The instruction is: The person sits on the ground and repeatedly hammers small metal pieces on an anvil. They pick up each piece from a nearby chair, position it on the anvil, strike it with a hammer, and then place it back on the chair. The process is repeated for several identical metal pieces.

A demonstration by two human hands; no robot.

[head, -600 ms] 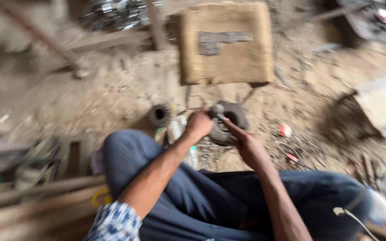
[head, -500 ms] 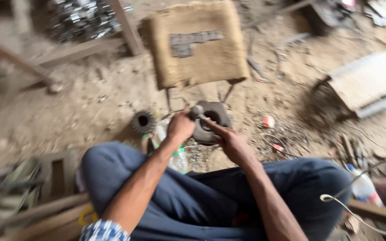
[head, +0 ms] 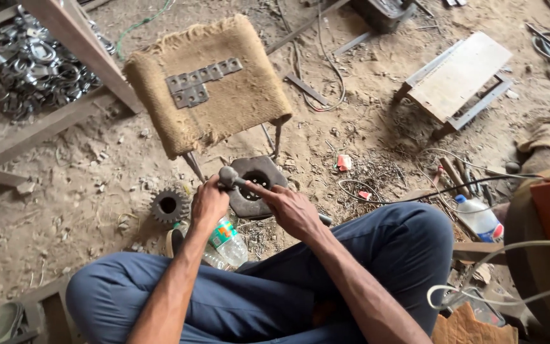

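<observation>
While sitting cross-legged on the dirt floor [head: 65,210], a person is gripping a round-headed metal tool [head: 229,176] in the left hand [head: 209,202], fingers wrapped tight around its shaft, and steadying it with the right hand [head: 291,209], whose fingers are extended along it; whether they are closing on it cannot be told. Both are working directly over a dark metal plate with a round hole [head: 256,185]; seating the tool appears to be the step underway, calling for careful alignment. Just left of the plate is lying a toothed gear [head: 169,205]; below it, a clear plastic bottle with a green-and-red label [head: 226,239]; behind it, a burlap-covered stool [head: 208,86].
</observation>
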